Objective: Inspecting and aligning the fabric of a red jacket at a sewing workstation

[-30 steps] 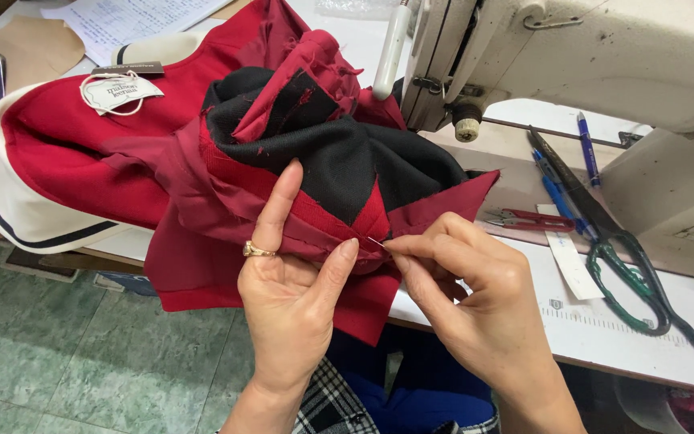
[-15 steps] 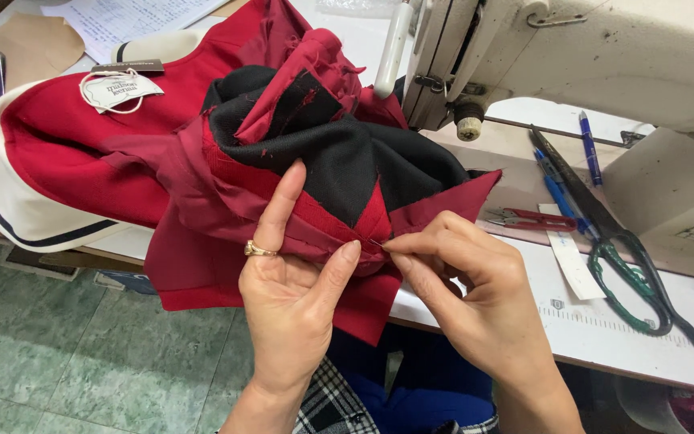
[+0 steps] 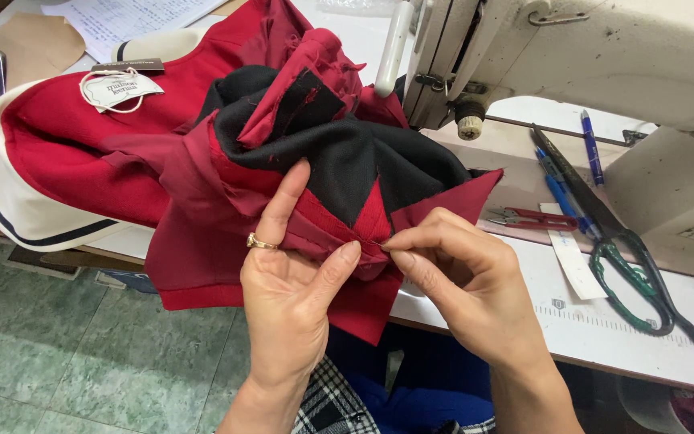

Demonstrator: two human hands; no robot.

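- Far to the left of our left hand, a paper tag (image 3: 110, 87) lies on the flat red stretch of the garment, out of the way of the work.
- Our left hand (image 3: 287, 277) lies palm up under the red fabric (image 3: 202, 233), thumb and forefinger spread along a fold, seemingly to keep the seam taut; a gold ring (image 3: 257, 241) sits on one finger.
- Between the hands the fabric bunches at the bench (image 3: 636, 337) edge, its black lining (image 3: 355, 165) turned upward.
- Our right hand (image 3: 463, 277) pinches the fold just beside the left thumb, fingertips pressed together as if on a thread or pin; we cannot tell which.
- Right of that hand, red thread snips (image 3: 528, 217), blue pens (image 3: 560, 189) and green-handled shears (image 3: 632, 265) lie beside the sewing machine (image 3: 604, 48), within easy reach.
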